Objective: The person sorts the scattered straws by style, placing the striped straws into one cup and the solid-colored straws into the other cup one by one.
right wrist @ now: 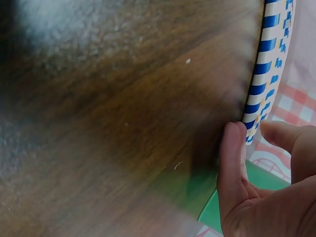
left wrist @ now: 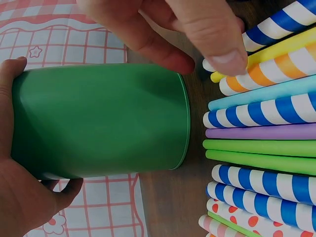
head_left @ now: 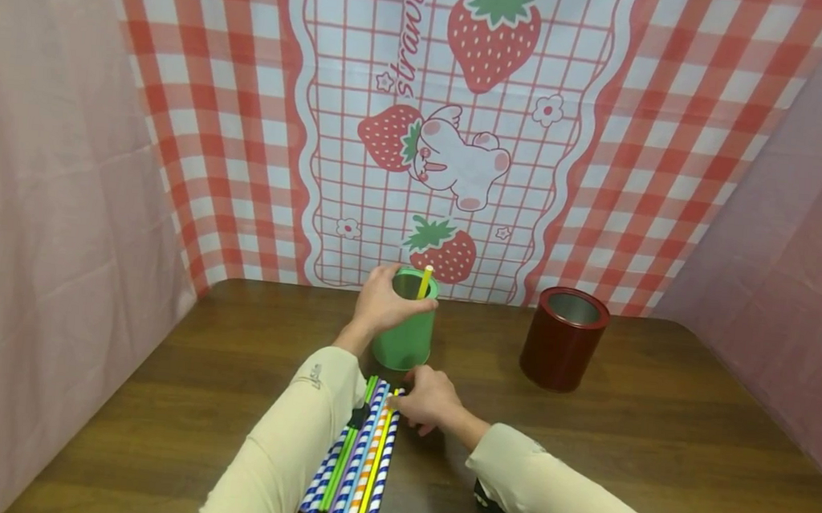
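My left hand grips the green can near its top, thumb on the near side. A yellow straw sticks up out of that can. Below the can, my right hand is at the far ends of a row of paper straws. In the left wrist view its thumb lies over the tips of a yellow straw and an orange-striped straw. The fingers stand beside a blue-striped straw in the right wrist view, spread from the thumb.
A dark red can with an open top stands at the back right of the wooden table. Behind the table hangs a red checked strawberry cloth. Pale pink cloth hangs at the left side.
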`<control>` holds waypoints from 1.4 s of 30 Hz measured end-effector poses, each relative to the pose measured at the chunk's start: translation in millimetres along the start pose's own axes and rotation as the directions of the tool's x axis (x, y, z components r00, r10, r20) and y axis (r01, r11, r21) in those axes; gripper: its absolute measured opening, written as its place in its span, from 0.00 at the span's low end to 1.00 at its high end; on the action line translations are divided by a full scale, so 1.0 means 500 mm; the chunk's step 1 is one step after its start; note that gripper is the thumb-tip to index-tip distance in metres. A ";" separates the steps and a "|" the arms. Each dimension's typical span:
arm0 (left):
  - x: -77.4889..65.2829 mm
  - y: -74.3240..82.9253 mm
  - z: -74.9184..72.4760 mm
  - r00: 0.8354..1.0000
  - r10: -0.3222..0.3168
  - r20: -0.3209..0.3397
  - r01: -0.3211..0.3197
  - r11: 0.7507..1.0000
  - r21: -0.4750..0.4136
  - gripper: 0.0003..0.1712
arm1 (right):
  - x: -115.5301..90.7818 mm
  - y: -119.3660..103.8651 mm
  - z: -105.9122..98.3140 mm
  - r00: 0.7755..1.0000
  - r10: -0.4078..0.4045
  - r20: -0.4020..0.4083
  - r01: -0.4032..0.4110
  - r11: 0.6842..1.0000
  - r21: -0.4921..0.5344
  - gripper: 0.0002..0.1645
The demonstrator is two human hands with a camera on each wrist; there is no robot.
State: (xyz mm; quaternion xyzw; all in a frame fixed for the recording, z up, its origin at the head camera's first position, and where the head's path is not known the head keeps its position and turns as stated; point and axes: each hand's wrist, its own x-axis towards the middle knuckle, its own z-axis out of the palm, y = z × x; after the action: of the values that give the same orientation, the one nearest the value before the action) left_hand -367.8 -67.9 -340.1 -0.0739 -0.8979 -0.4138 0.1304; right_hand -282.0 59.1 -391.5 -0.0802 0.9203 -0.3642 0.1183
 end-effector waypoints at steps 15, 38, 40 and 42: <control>-0.004 0.001 0.000 1.000 0.004 0.007 -0.004 1.000 -0.014 0.57 | 0.005 0.010 0.003 0.999 -0.017 -0.030 0.017 1.000 0.001 0.14; -0.003 -0.002 0.002 1.000 -0.005 0.006 0.005 1.000 -0.020 0.57 | 0.006 0.012 0.018 0.991 -0.026 -0.130 0.031 0.999 0.032 0.14; -0.004 -0.001 0.002 1.000 -0.003 0.006 0.004 1.000 -0.019 0.57 | 0.007 0.014 0.019 0.989 -0.035 -0.143 0.040 0.998 0.037 0.14; -0.004 0.000 0.001 1.000 -0.001 0.006 0.002 1.000 -0.018 0.57 | 0.009 0.016 0.020 0.987 -0.044 -0.155 0.050 0.998 0.036 0.14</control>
State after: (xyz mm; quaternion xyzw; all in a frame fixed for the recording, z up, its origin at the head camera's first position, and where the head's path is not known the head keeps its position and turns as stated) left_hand -366.0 -67.8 -341.0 -0.0756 -0.8945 -0.4220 0.1269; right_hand -283.9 57.4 -404.4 -0.0711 0.9172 -0.3901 0.0397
